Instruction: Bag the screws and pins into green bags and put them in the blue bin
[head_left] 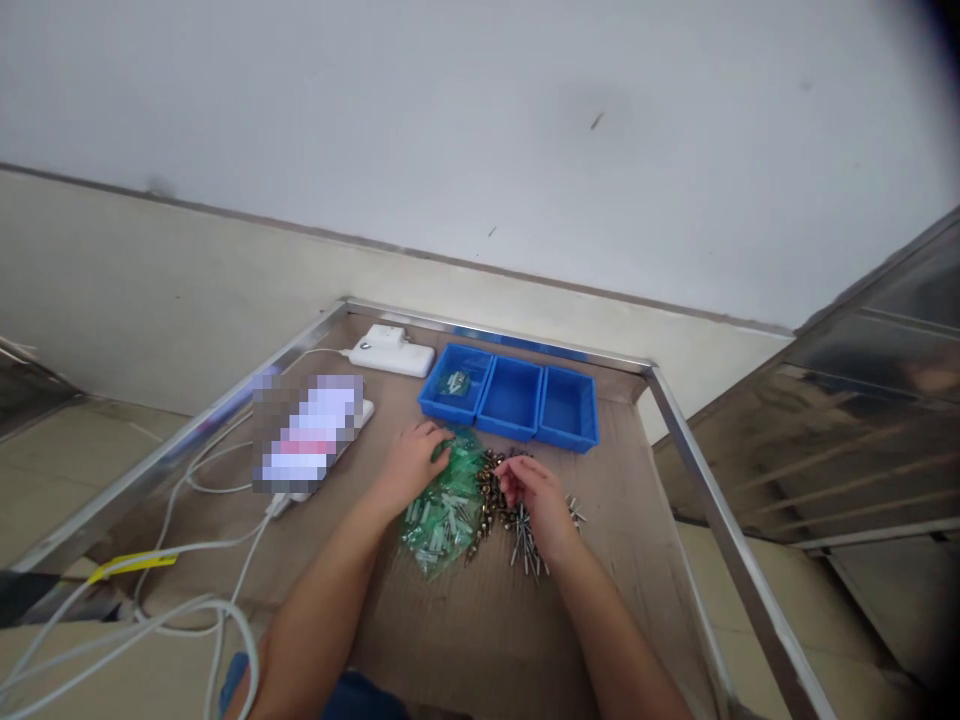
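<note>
Starting at the far left, glossy white cables [176,490] loop in soft curves past a flat yellow strip [131,567] and over the steel rail [180,438] of a brown-topped bench [600,600]. Moving in, a pixel-blurred rectangular object [307,435] sits on the board, too obscured to name, just below a rounded white plastic charger [390,350] near the top edge. Here's the left hand [411,465], fingers loosely spread and curved over a crinkly green plastic bag [442,505] of small pale parts, resting on it with no clear pinch. The bag lies right against a heap of brass-headed blind rivets [491,490], their thin steel stems bristling toward the lower right. Just above sit three joined, ribbed blue plastic bins [510,395], a small bag [454,382] in the left compartment. The right hand [532,495] is over the heap, thumb and forefinger pressed together, though whatever they pinch is too small to tell. A few loose rivets [575,512] lie beyond it, then a wide brown stretch of board runs to the right steel rail [720,510].
</note>
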